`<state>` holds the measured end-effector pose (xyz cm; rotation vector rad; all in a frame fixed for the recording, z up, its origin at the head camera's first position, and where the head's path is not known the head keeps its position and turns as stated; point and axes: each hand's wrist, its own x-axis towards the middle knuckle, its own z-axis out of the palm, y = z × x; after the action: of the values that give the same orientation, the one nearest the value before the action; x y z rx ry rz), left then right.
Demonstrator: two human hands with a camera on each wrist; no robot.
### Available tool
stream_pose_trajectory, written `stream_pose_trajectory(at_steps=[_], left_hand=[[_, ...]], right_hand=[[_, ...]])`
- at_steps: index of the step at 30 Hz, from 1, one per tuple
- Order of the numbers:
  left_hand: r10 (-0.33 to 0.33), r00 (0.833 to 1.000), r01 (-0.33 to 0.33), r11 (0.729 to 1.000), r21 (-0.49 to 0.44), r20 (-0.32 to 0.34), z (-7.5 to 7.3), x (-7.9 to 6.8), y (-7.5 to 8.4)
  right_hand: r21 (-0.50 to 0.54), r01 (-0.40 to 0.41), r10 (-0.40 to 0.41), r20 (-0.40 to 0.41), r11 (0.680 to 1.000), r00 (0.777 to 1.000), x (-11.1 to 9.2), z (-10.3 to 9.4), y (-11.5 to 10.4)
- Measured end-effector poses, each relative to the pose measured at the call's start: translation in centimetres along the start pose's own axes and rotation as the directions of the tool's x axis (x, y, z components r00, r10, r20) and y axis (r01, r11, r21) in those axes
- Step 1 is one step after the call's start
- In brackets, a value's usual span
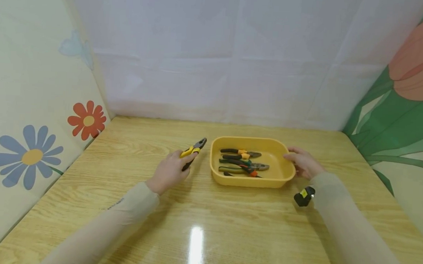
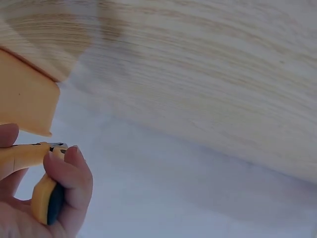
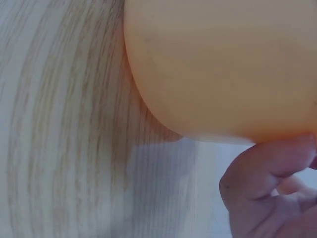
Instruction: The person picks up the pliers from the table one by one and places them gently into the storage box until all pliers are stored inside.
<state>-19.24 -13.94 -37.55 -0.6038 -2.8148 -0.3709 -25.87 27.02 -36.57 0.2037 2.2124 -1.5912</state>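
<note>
My left hand (image 1: 170,171) grips pliers (image 1: 193,151) with yellow and black handles, fingers curled round them. Their dark metal head points up and right, just left of a yellow plastic bin (image 1: 253,182). In the left wrist view, a yellow handle (image 2: 42,201) shows between thumb and fingers. My right hand (image 1: 305,163) holds the bin's right end, thumb over the rim. The right wrist view shows a bent finger (image 3: 272,166) against the bin's outer wall (image 3: 213,74). Several pliers (image 1: 243,165) with black, orange and green handles lie inside, heads mostly toward the right.
The bin stands on a wood-grain table (image 1: 228,223). A small black object with a yellow label (image 1: 303,196) is beside my right cuff. A white sheet (image 1: 232,70) hangs behind the table, and flower-printed panels (image 1: 29,80) flank it on both sides.
</note>
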Motion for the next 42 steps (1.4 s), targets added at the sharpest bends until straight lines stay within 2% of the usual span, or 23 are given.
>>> stream_pose_trajectory(at_steps=[5, 9, 14, 25, 27, 32, 39, 42], left_hand=[[0.023, 1.000, -0.023, 1.000, 0.003, -0.014, -0.1, -0.1, 0.1], [0.071, 0.996, -0.070, 0.997, 0.011, -0.049, -0.1, -0.1, 0.1], [0.156, 0.983, -0.154, 0.988, 0.029, -0.092, 0.0, 0.1, 0.1], [0.283, 0.949, -0.282, 0.959, 0.030, -0.135, 0.2, 0.9, 0.5], [0.293, 0.946, -0.293, 0.956, 0.025, -0.139, 0.1, 1.0, 0.6], [0.303, 0.945, -0.303, 0.953, 0.021, -0.123, 0.0, 1.2, 0.9], [0.373, 0.918, -0.368, 0.928, 0.065, -0.136, 0.1, 1.7, 1.1], [0.387, 0.913, -0.381, 0.922, 0.073, -0.127, 0.1, 1.9, 1.2]], right_hand=[[-0.007, -0.005, 0.005, -0.003, 1.000, 1.000, 0.0, 0.0, -0.1], [-0.009, -0.015, 0.015, -0.007, 1.000, 1.000, 0.0, 0.0, -0.1], [-0.003, -0.017, 0.017, -0.005, 1.000, 1.000, 0.1, -0.1, -0.1], [0.019, -0.012, 0.012, 0.005, 1.000, 1.000, 0.3, -0.3, 0.2], [0.055, -0.003, 0.002, 0.016, 0.998, 1.000, 0.6, -0.6, 0.6], [0.058, 0.012, -0.014, 0.030, 0.998, 0.999, 0.6, -0.7, 0.7], [0.007, -0.010, 0.010, 0.007, 1.000, 1.000, -0.1, -0.1, -0.1], [0.002, -0.010, 0.010, 0.008, 1.000, 1.000, -0.1, -0.1, -0.1]])
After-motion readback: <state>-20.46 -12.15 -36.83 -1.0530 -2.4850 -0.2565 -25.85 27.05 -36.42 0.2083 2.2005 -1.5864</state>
